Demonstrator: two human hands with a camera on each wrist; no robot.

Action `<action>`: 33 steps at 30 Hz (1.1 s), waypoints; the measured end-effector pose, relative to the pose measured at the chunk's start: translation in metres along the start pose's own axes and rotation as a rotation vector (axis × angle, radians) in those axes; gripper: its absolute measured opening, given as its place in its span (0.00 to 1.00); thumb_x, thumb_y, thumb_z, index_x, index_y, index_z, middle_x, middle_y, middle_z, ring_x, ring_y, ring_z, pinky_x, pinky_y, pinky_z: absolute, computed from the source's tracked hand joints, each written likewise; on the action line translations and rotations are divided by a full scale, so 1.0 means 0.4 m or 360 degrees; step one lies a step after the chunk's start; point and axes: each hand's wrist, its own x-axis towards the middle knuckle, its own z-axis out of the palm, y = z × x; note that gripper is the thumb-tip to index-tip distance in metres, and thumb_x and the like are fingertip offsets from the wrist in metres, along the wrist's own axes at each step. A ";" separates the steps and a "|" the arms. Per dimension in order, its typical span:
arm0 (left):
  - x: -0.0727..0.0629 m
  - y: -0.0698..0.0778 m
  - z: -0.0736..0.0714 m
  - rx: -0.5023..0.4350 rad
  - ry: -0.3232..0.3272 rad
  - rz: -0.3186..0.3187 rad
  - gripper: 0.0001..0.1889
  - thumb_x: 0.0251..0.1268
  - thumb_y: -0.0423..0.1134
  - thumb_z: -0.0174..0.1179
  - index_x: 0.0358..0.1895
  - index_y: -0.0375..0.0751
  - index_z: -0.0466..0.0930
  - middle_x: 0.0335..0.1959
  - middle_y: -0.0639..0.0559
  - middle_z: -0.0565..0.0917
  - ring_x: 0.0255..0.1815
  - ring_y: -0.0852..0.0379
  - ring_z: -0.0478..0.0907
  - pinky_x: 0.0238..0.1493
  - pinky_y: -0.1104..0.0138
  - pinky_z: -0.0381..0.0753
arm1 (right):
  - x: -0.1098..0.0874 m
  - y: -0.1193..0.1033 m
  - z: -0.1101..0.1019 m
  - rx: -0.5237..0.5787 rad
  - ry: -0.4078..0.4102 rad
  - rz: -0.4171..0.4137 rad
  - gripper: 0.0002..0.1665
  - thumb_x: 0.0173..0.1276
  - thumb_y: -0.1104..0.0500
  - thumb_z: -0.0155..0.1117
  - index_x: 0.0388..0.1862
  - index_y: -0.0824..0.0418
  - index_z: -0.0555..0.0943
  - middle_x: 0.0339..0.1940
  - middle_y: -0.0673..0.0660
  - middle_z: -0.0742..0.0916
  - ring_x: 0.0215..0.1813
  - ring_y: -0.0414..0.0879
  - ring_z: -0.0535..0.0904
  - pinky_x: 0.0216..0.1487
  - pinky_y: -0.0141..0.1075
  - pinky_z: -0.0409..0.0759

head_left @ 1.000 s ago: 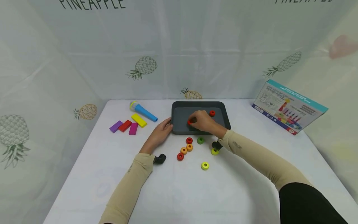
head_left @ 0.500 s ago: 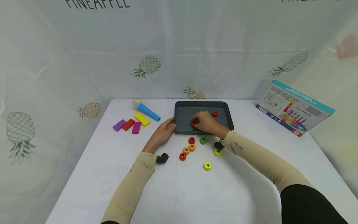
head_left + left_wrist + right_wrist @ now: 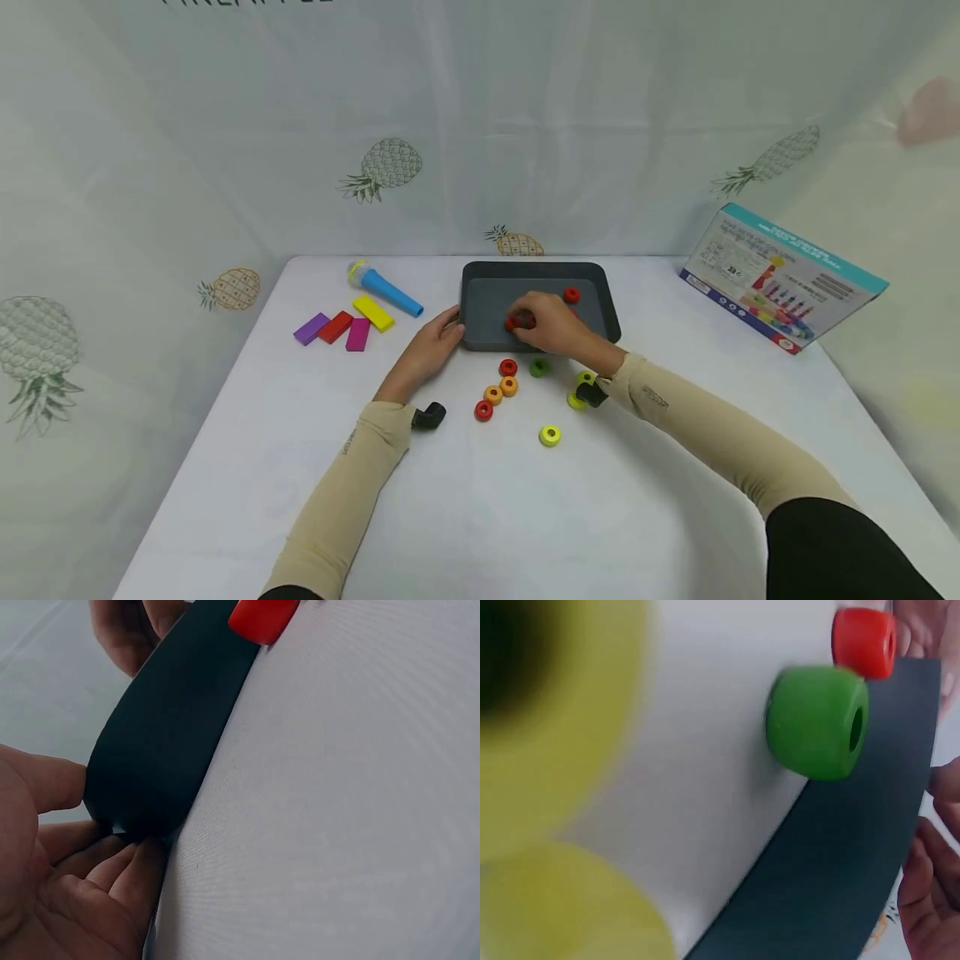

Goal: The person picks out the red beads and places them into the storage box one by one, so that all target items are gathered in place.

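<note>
A dark grey tray [image 3: 483,300] lies at the back middle of the white table. My left hand [image 3: 426,357] holds its left side; in the left wrist view, the thumb [image 3: 56,782] touches one side of the tray's corner [image 3: 150,750] and the fingers are curled against the other. Over the tray, my right hand [image 3: 553,323] pinches a red bead [image 3: 511,324] near the tray floor, partly hidden by the fingers. Another red bead [image 3: 572,295] sits farther right in the tray, with a bit of red beside the hand. Whether the pinched bead touches the floor I cannot tell.
Before the tray are red beads [image 3: 483,410], orange beads [image 3: 492,395], a green bead [image 3: 538,367] and several yellow-green beads [image 3: 550,435]. At left lie a toy microphone [image 3: 386,290] and several coloured blocks [image 3: 358,335]. A printed box [image 3: 783,279] stands at right.
The head view has shifted slightly. My right wrist has turned a little, uncovering another yellow-green bead. Both hands keep their places at the tray, and the red bead stays between my right fingers.
</note>
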 end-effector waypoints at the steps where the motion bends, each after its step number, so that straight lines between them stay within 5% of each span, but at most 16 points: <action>1: 0.002 0.000 -0.002 0.0003 0.0001 0.0001 0.30 0.80 0.55 0.47 0.81 0.61 0.56 0.78 0.52 0.68 0.80 0.50 0.61 0.81 0.48 0.55 | -0.005 -0.003 -0.002 0.0015 0.0009 -0.0012 0.17 0.64 0.63 0.72 0.53 0.63 0.86 0.50 0.60 0.87 0.47 0.53 0.81 0.49 0.44 0.82; 9: 0.005 0.004 -0.009 -0.0021 -0.0010 -0.0012 0.30 0.80 0.55 0.47 0.81 0.61 0.55 0.78 0.52 0.67 0.80 0.51 0.62 0.81 0.49 0.56 | -0.062 -0.044 -0.015 0.0107 -0.0045 -0.0182 0.15 0.63 0.66 0.72 0.49 0.63 0.87 0.46 0.57 0.88 0.46 0.49 0.83 0.48 0.41 0.85; 21: -0.002 0.010 -0.012 -0.0025 -0.0022 -0.0003 0.30 0.80 0.54 0.47 0.81 0.60 0.55 0.78 0.51 0.67 0.80 0.51 0.62 0.82 0.48 0.55 | -0.116 -0.067 0.007 0.0034 -0.0164 -0.0188 0.17 0.63 0.64 0.73 0.52 0.62 0.87 0.49 0.55 0.90 0.40 0.48 0.82 0.41 0.33 0.82; 33: 0.000 0.010 -0.010 -0.0030 -0.0036 -0.0033 0.30 0.80 0.54 0.47 0.81 0.60 0.54 0.78 0.51 0.67 0.80 0.50 0.61 0.81 0.48 0.55 | -0.124 -0.072 0.047 -0.0062 -0.0270 -0.0266 0.20 0.67 0.68 0.67 0.58 0.65 0.84 0.55 0.57 0.87 0.56 0.49 0.84 0.59 0.41 0.84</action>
